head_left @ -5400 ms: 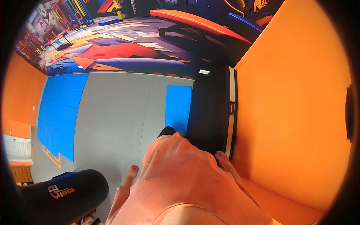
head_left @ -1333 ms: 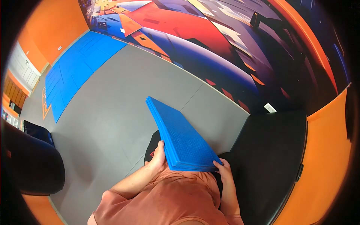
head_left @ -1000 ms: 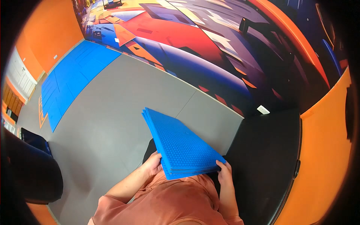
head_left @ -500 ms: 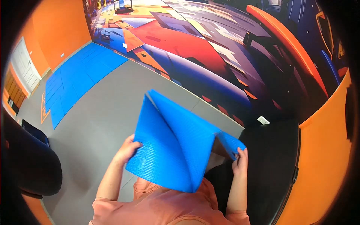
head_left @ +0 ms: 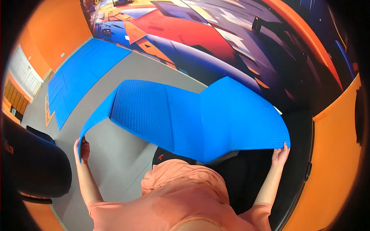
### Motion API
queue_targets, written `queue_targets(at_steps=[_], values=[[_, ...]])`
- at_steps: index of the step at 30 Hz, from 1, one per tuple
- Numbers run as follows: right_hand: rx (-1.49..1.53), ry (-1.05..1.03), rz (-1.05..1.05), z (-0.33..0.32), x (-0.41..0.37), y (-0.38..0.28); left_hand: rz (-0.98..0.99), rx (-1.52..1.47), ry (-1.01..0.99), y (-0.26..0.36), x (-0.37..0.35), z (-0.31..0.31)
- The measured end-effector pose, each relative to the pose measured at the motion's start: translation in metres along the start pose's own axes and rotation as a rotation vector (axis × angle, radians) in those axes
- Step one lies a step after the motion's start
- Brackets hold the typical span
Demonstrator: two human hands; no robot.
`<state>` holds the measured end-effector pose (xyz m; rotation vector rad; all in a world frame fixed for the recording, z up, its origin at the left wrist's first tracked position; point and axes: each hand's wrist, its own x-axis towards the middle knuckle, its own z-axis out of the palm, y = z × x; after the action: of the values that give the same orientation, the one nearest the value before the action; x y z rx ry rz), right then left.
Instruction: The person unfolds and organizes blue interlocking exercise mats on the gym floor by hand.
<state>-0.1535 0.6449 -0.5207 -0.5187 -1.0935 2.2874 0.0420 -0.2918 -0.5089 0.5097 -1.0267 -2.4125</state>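
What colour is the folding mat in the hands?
The folding mat is blue, clearest in the head view.

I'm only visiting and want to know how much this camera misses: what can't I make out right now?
All in the head view:
- Right hand: some fingers are hidden behind the blue folding mat.
- Left hand: partly covered by the mat's edge.
- Black padded roll: its lettering is cut off by the dark lens border.
- Red mark on the black clothing: too small to read.
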Motion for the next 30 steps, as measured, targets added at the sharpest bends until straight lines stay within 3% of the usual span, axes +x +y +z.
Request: queue_targets(at_steps=[2, 5, 7, 9, 10, 13, 14, 16, 17, 19, 21, 24, 27, 29, 30], values=[[-0.042, 0.012, -0.001, -0.010, 0.002, 0.003, 0.042, -0.030, 0.008, -0.010, -0.013, -0.019], [-0.064, 0.028, -0.004, -0.036, 0.013, 0.014, 0.123, 0.035, 0.125, -0.018, -0.001, -0.153], [-0.080, 0.077, -0.011, -0.040, 0.014, 0.015, 0.123, 0.001, 0.147, -0.025, -0.030, -0.153], [-0.098, 0.122, -0.010, -0.034, 0.009, 0.016, 0.270, 0.462, 0.232, -0.032, -0.056, -0.164], [-0.133, 0.192, 0.000, -0.030, 0.004, 0.017, 0.269, 0.464, 0.246, -0.033, -0.072, -0.169], [-0.165, 0.229, 0.052, -0.047, 0.012, 0.035, -0.014, -0.407, 0.548, -0.037, -0.124, -0.170], [-0.158, 0.206, 0.087, -0.058, 0.017, 0.046, -0.012, -0.405, 0.554, -0.046, -0.134, -0.168], [-0.127, 0.163, 0.205, -0.059, 0.007, 0.068, 0.325, -0.551, 0.806, -0.076, -0.147, -0.178], [-0.124, 0.143, 0.277, -0.055, 0.000, 0.077, 0.380, -0.420, 0.771, -0.090, -0.151, -0.187], [0.066, 0.096, 0.588, -0.058, 0.001, 0.102, 0.314, -0.321, 0.698, -0.115, -0.157, -0.116], [0.163, 0.067, 0.717, -0.023, -0.022, 0.116, 0.209, -0.322, 0.607, -0.143, -0.151, -0.046], [0.211, 0.061, 0.752, -0.001, -0.030, 0.140, 0.175, -0.263, 0.544, -0.200, -0.136, -0.021], [0.133, 0.033, 0.591, 0.005, -0.027, 0.155, 0.163, -0.154, 0.625, -0.239, -0.137, -0.003], [0.015, 0.009, 0.527, 0.008, -0.027, 0.155, -0.073, 0.347, 0.773, -0.251, -0.142, -0.002], [0.021, 0.012, 0.524, 0.007, -0.031, 0.154, -0.032, 0.412, 0.859, -0.252, -0.138, 0.001]])
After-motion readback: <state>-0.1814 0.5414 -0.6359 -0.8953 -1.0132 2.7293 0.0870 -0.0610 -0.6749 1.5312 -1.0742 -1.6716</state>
